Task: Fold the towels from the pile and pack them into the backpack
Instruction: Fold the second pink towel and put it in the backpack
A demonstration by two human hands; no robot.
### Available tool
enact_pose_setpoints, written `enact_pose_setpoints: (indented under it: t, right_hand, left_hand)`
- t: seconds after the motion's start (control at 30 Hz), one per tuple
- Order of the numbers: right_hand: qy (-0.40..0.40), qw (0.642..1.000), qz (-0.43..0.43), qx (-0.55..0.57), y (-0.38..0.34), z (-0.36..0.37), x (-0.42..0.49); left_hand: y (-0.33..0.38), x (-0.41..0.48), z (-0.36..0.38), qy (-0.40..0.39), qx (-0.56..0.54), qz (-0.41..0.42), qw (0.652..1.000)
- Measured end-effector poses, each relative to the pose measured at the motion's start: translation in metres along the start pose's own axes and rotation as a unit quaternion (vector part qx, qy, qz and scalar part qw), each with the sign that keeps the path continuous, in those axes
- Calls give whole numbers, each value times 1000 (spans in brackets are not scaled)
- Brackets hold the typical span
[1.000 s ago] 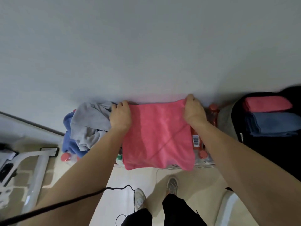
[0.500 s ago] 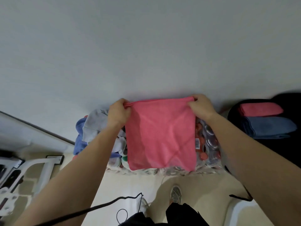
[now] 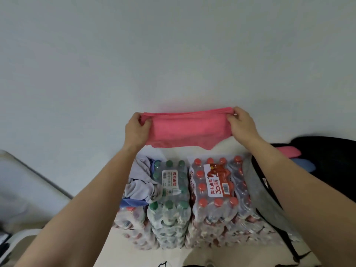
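A pink towel (image 3: 187, 130) is stretched level in the air in front of the white wall, its lower edge swung up and away from me. My left hand (image 3: 135, 131) pinches its left corner and my right hand (image 3: 241, 125) pinches its right corner. Below my left arm lies the pile of grey and blue towels (image 3: 140, 185) on the bottle packs. The black backpack (image 3: 325, 164) stands open at the right, with a folded pink towel (image 3: 289, 151) and a folded blue one (image 3: 303, 165) inside, partly hidden by my right arm.
Shrink-wrapped packs of water bottles, green-capped (image 3: 170, 191) and red-capped (image 3: 215, 187), are stacked on the floor against the wall. A grey panel of the backpack (image 3: 254, 185) leans on the red-capped pack. White furniture (image 3: 21, 191) stands at the left.
Both hands have lifted the pink towel up off the bottle packs and higher in front of the wall. Its hanging part has swung up, so the packs beneath now show.
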State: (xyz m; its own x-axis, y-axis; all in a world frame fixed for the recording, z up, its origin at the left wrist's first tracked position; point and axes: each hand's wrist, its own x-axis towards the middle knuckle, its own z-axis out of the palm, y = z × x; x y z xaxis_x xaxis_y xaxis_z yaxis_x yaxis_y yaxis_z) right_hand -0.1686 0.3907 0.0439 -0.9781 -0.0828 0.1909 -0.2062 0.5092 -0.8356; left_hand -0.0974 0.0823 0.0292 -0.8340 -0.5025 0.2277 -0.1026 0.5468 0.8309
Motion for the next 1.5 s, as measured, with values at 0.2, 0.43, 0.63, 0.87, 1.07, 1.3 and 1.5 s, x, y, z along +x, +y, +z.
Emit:
enact_pose_setpoints:
  t: [0.2,0.43,0.63,0.87,1.07,1.3,1.5]
  right_hand:
    - [6,1000,-13,-10,-3,-4,-12]
    - [-31,997,40,-61,23,16,-7]
    - [-42,991,112,-59,54,39,4]
    - [-74,966,229,97,78,49,-3]
    - [-102,930,326,135,117,61,-27]
    - [-144,945,294,22,146,74,-54]
    - [-180,944,267,-69,157,74,-63]
  left_hand:
    - [-1,-14,-10,-7,9,8,1000]
    - [-23,-7,12,-39,23,-50,998]
    - [-49,5,40,-61,59,-97,992]
    - [-74,-8,46,-106,51,-125,985]
    - [-106,-53,42,-189,112,-92,971]
    - [-139,-75,55,-302,225,-9,926]
    - [-149,-83,63,-318,301,63,897]
